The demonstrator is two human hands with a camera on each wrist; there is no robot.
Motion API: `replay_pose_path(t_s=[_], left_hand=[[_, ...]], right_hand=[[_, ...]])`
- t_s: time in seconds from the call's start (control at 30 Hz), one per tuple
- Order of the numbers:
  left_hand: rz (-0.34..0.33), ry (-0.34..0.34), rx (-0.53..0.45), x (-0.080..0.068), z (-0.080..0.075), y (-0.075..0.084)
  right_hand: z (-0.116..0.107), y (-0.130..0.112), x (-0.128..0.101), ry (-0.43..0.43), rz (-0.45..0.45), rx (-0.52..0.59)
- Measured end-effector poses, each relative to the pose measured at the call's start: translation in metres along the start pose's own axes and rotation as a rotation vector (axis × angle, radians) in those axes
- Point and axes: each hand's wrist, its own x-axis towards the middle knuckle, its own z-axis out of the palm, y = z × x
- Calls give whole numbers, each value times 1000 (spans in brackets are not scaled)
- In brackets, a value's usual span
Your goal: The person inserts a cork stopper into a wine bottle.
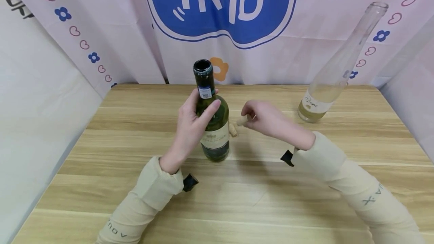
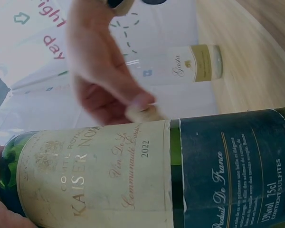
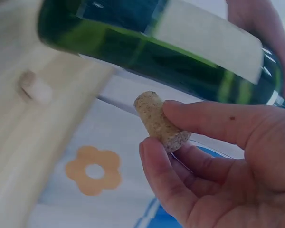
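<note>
Head view: the left hand (image 1: 190, 127) wraps around the shoulder of a dark green glass wine bottle (image 1: 211, 119) standing upright mid-table, its mouth open and unstoppered. Just right of it, the right hand (image 1: 268, 119) pinches a pale cylindrical cork (image 3: 159, 121) between thumb and fingertips, held low and apart from the bottle's neck. A second small cork (image 1: 233, 129) lies on the wooden table (image 1: 135, 183) beside the bottle's base. By my reading, the bottle is steadied and the cork picked up; seating it in the mouth remains. A clear empty glass bottle (image 1: 333, 74) stands far right.
</note>
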Motion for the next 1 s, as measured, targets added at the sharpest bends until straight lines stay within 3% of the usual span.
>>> replay_pose_path(t_s=[0.43, 0.8, 1.0], left_hand=[[9, 6, 8, 0, 0, 0], [12, 11, 6, 0, 0, 0], [10, 7, 3, 0, 0, 0]], right_hand=[[-45, -29, 5, 90, -1, -81], [-74, -54, 9, 168, -33, -39], [-85, -71, 8, 252, -49, 57]])
